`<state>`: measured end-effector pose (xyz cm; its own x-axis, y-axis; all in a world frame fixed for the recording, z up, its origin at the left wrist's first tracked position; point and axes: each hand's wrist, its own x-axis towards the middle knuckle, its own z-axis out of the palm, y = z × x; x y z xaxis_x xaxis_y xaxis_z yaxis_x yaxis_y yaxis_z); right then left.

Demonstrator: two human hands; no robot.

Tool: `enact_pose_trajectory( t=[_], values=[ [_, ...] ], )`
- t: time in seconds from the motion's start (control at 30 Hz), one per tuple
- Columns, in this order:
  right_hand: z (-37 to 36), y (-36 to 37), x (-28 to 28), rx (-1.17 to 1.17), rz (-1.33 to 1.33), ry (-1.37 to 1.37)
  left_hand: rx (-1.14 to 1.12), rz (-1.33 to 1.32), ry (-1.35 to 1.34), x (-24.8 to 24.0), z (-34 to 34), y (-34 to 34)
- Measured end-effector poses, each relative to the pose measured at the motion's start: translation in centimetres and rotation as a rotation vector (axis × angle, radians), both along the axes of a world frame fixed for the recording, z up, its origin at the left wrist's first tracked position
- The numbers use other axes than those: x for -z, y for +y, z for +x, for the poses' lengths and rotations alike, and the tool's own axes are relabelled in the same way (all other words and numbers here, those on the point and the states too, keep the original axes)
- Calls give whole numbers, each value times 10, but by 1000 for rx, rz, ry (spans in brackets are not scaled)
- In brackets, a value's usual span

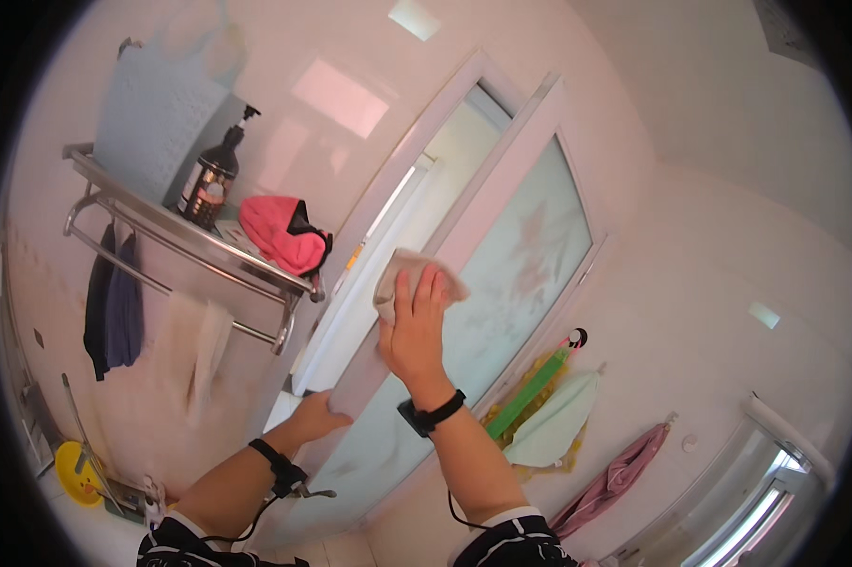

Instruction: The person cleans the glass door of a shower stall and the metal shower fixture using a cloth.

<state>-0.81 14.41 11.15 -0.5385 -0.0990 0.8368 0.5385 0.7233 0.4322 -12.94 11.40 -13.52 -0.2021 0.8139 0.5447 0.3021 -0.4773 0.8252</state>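
Against the door [506, 293], the right hand [417, 335] is gripping a cloth [417, 261], likely soft, light, best held mid-fold; the left hand [315, 417] is touching lower, grip unclear.

You have a pale beige cloth [415, 259], folded and slightly creased, spread beneath the fingers of your right hand [417, 331] at the door's long edge. The door [487, 283] stands ajar, slanting across your view: a whitish frame around frosted, bluish glass with faint reddish-brown patterning. Your left hand [315, 418] meets that edge lower down.
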Motion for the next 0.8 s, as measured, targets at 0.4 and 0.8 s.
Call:
enact_pose_trajectory(
  t=[0.4,0.8],
  values=[
    [29,-21,-315,-76,-97,201,52,-223,41,-3,40,-49],
    [47,-57,-77,79,1,60,111,-216,166,-25,45,-75]
  ],
)
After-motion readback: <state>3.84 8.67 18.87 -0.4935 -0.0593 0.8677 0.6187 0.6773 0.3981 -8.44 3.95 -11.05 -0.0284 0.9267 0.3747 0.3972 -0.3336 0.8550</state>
